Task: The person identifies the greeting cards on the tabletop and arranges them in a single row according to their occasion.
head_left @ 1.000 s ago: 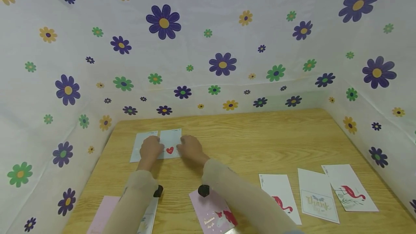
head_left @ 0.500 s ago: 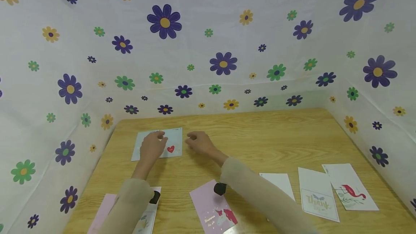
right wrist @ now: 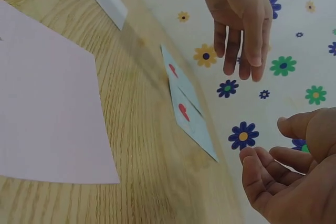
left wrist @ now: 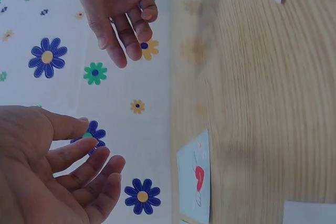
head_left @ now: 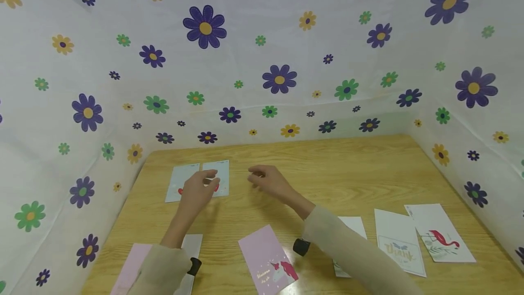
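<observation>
Two light blue cards with red hearts lie side by side at the table's back left: the left card [head_left: 180, 177] and the right card [head_left: 222, 167]. My left hand [head_left: 199, 188] hovers over their lower part, fingers loosely bent around nothing, and hides some of both. To the right of the pair, my right hand [head_left: 272, 182] hangs above bare wood, also holding nothing. In the right wrist view both heart cards [right wrist: 197, 129] lie beyond the hands, whose palms face each other. The left wrist view has one heart card [left wrist: 190, 182] below the left fingers.
A pink unicorn card [head_left: 262, 249] lies front centre. At front left are a pink card [head_left: 133, 263] and a white card [head_left: 195, 242], partly under the left sleeve. On the right lie a thank-you card [head_left: 395, 226], a flamingo card [head_left: 430, 222] and another card [head_left: 354, 224]. Flowered cloth [head_left: 245, 58] surrounds the table.
Both hands held the right heart card's sides one second ago. The right hand has let go and moved right; the left has lifted off and shifted slightly right. The cards stay in place.
</observation>
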`<action>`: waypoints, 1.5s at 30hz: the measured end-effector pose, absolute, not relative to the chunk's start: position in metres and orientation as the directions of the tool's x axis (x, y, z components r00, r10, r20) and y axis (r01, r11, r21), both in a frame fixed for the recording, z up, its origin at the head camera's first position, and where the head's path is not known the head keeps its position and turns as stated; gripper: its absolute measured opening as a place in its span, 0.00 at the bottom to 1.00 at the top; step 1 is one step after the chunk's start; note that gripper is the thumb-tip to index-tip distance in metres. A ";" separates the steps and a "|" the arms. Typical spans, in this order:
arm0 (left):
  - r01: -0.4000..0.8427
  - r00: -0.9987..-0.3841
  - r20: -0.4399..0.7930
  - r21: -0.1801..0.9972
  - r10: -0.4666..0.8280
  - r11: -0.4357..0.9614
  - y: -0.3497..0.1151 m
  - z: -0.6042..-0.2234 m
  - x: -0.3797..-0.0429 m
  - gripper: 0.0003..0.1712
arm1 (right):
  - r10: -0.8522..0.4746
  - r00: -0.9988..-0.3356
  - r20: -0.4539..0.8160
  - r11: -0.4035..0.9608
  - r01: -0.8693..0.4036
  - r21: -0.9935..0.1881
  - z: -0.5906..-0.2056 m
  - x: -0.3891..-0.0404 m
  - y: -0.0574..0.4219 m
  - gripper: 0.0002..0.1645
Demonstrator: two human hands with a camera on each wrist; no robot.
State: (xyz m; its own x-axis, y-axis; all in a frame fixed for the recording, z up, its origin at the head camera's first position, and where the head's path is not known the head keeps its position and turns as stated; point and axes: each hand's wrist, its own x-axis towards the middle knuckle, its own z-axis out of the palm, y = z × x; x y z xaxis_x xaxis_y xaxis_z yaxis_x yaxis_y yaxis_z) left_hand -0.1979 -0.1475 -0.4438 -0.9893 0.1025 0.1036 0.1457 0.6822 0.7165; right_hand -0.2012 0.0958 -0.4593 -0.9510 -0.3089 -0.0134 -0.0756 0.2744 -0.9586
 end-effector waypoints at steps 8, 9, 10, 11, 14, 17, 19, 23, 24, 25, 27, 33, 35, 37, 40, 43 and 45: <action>0.175 -0.984 0.105 0.754 0.147 0.633 -0.137 -0.438 -0.172 0.20 | -0.325 -0.946 -0.013 0.293 -0.088 -0.952 -0.459 -0.188 0.114 0.27; 0.177 -0.983 0.105 0.759 0.151 0.626 -0.136 -0.440 -0.169 0.20 | -0.329 -0.944 -0.008 0.298 -0.096 -0.950 -0.459 -0.187 0.116 0.27; 0.179 -0.982 0.102 0.764 0.158 0.620 -0.134 -0.441 -0.166 0.20 | -0.333 -0.943 -0.004 0.300 -0.103 -0.948 -0.460 -0.185 0.118 0.27; 0.179 -0.982 0.099 0.766 0.162 0.617 -0.133 -0.442 -0.163 0.20 | -0.335 -0.942 0.001 0.309 -0.111 -0.945 -0.460 -0.183 0.120 0.27; 0.178 -0.981 0.087 0.773 0.175 0.609 -0.129 -0.447 -0.154 0.21 | -0.341 -0.940 0.017 0.340 -0.140 -0.930 -0.461 -0.178 0.124 0.27; 0.172 -0.981 0.075 0.772 0.181 0.611 -0.126 -0.451 -0.146 0.20 | -0.348 -0.937 0.031 0.374 -0.168 -0.912 -0.462 -0.172 0.128 0.26; 0.164 -0.980 0.060 0.773 0.188 0.613 -0.124 -0.455 -0.140 0.21 | -0.356 -0.934 0.035 0.398 -0.185 -0.898 -0.464 -0.168 0.130 0.26; 0.131 -0.980 0.008 0.780 0.199 0.612 -0.122 -0.464 -0.129 0.22 | -0.374 -0.927 0.027 0.446 -0.205 -0.871 -0.468 -0.159 0.134 0.27; 0.120 -0.980 -0.007 0.782 0.201 0.612 -0.121 -0.466 -0.126 0.22 | -0.377 -0.926 0.021 0.457 -0.206 -0.865 -0.468 -0.156 0.134 0.27; 0.111 -0.979 -0.021 0.783 0.204 0.612 -0.121 -0.468 -0.124 0.22 | -0.382 -0.924 0.018 0.462 -0.208 -0.862 -0.469 -0.153 0.135 0.27; 0.096 -0.977 -0.045 0.783 0.209 0.615 -0.120 -0.472 -0.120 0.23 | -0.394 -0.919 0.006 0.480 -0.211 -0.851 -0.470 -0.149 0.135 0.27; 0.101 -0.973 -0.060 0.755 0.222 0.648 -0.116 -0.481 -0.112 0.23 | -0.419 -0.908 -0.005 0.544 -0.246 -0.802 -0.473 -0.136 0.133 0.27; 0.103 -0.973 -0.061 0.744 0.220 0.660 -0.114 -0.482 -0.110 0.24 | -0.417 -0.909 -0.008 0.556 -0.248 -0.793 -0.475 -0.133 0.132 0.27; 0.101 -0.975 -0.063 0.733 0.215 0.673 -0.113 -0.483 -0.107 0.24 | -0.417 -0.909 -0.007 0.564 -0.253 -0.786 -0.477 -0.130 0.130 0.28; 0.092 -0.976 -0.075 0.708 0.204 0.700 -0.112 -0.485 -0.105 0.26 | -0.423 -0.906 -0.006 0.581 -0.265 -0.770 -0.481 -0.128 0.129 0.29; 0.101 -0.975 -0.075 0.688 0.209 0.719 -0.111 -0.487 -0.102 0.28 | -0.439 -0.899 0.007 0.596 -0.297 -0.746 -0.484 -0.126 0.128 0.30; 0.117 -0.974 -0.064 0.683 0.218 0.721 -0.110 -0.489 -0.101 0.28 | -0.457 -0.889 0.028 0.603 -0.333 -0.725 -0.485 -0.125 0.128 0.30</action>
State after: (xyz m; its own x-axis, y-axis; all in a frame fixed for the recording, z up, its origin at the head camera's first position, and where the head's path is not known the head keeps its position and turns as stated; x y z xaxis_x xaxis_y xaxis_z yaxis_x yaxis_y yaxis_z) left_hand -0.1007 -0.1102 -0.4888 -0.9738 0.2182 -0.0638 0.1167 0.7208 0.6833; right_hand -0.1250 0.1281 -0.4851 -0.8890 -0.4570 0.0277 -0.3326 0.6032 -0.7249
